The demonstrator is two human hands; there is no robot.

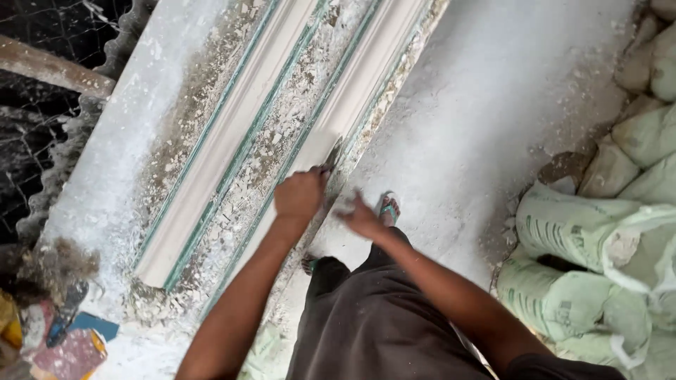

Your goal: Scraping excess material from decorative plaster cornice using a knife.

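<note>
My left hand is closed on a small flat scraper, its blade pressed against the edge of a long white plaster moulding on the work table. My right hand hovers just right of the table edge, fingers apart and blurred, holding nothing. A second white moulding lies parallel to the left, bordered by green strips. Plaster crumbs fill the gap between the two.
The long dusty table runs away from me. Pale green sacks are stacked at the right. White powder covers the floor. My foot in a green sandal stands by the table. Rags and fibre lie at lower left.
</note>
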